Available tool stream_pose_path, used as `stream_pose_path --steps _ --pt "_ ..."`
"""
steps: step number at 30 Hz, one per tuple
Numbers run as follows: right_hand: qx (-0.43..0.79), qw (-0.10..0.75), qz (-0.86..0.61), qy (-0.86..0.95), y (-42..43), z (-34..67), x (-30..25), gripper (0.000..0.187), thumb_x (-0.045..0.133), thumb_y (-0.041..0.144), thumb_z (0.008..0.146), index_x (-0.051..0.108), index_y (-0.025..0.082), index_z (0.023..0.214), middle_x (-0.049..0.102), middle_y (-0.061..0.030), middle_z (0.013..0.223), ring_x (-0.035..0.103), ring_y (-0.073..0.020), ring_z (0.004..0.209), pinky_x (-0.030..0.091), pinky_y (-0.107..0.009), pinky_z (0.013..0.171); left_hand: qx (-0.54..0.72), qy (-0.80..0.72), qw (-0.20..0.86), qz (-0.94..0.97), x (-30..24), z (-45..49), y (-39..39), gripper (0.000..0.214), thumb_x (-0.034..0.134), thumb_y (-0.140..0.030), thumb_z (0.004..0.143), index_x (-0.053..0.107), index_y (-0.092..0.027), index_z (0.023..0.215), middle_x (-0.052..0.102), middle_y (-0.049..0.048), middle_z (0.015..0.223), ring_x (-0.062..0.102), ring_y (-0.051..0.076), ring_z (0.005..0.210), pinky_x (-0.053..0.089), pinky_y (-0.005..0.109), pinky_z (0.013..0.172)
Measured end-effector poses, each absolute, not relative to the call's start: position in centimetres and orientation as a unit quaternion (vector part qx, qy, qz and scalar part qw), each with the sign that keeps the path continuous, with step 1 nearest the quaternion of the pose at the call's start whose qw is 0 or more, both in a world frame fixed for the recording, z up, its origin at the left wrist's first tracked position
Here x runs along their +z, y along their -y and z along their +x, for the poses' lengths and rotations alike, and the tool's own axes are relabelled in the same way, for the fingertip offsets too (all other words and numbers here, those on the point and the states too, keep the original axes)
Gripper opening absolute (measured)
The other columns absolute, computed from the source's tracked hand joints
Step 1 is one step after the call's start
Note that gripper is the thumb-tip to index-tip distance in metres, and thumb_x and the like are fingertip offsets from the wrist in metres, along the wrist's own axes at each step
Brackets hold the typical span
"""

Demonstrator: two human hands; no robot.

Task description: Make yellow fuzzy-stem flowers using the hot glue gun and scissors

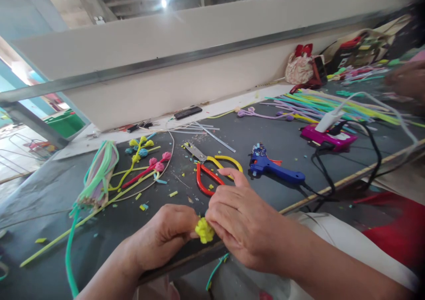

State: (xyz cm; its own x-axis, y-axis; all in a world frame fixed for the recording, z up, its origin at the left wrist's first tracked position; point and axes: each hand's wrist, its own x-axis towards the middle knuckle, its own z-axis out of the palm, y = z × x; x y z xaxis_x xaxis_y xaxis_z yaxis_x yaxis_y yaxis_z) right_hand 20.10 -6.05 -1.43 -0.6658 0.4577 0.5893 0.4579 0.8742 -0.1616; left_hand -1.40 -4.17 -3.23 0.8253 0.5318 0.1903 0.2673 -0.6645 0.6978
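Note:
Between my two hands, just above the table's front edge, is a small yellow pipe-cleaner flower bud [204, 230]. The fingers of my left hand [166, 231] are closed on its left side. My right hand [244, 218] pinches it from the right, with one finger raised over the scissors. Those scissors [212, 165], with one red and one yellow handle loop, lie spread just beyond my right hand. To their right rests a blue glue gun [275, 167] with its cord trailing right. Finished yellow-blue [139, 149] and pink pipe-cleaner sprigs [161, 162] lie on the left.
A bundle of green and lilac pipe cleaners [101, 171] stands at the left. Many loose ones [308, 105] spread at the back right, behind a magenta power strip [328, 137] with cables. A black phone-like object [187, 112] lies by the wall. Another person's hand [407, 78] is at far right.

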Motion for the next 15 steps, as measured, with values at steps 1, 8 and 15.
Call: stream_pose_path --steps 1,8,15 --pt "0.024 0.326 -0.253 0.91 5.97 20.19 -1.38 0.013 0.05 0.009 0.082 0.059 0.014 0.073 0.061 -0.001 0.069 0.054 -0.0132 0.07 0.019 -0.047 0.104 0.187 -0.222 0.348 0.891 -3.17 -1.41 4.13 0.027 0.035 -0.023 0.091 0.047 -0.015 0.068 0.048 0.0013 0.064 0.042 0.011 0.062 0.032 0.022 0.059" --pt "0.196 0.345 -0.251 0.883 5.46 20.48 -0.61 0.008 0.06 0.011 0.083 0.062 0.017 0.077 0.068 0.003 0.075 0.061 -0.0083 0.076 0.019 -0.037 0.104 0.125 -0.189 0.446 0.866 -3.05 -1.22 4.06 0.045 0.033 -0.044 0.093 0.043 -0.015 0.06 0.041 -0.0013 0.061 0.037 0.01 0.059 0.03 0.023 0.057" --pt "0.312 0.307 -0.215 0.873 5.17 19.7 -1.07 0.01 0.068 0.007 0.076 0.065 0.016 0.071 0.071 0.0041 0.071 0.064 -0.0076 0.073 0.017 -0.04 0.105 0.11 -0.164 0.502 0.842 -3.28 -1.16 4.1 0.045 0.038 -0.045 0.091 0.041 -0.015 0.058 0.038 -0.002 0.06 0.036 0.009 0.058 0.029 0.023 0.056"
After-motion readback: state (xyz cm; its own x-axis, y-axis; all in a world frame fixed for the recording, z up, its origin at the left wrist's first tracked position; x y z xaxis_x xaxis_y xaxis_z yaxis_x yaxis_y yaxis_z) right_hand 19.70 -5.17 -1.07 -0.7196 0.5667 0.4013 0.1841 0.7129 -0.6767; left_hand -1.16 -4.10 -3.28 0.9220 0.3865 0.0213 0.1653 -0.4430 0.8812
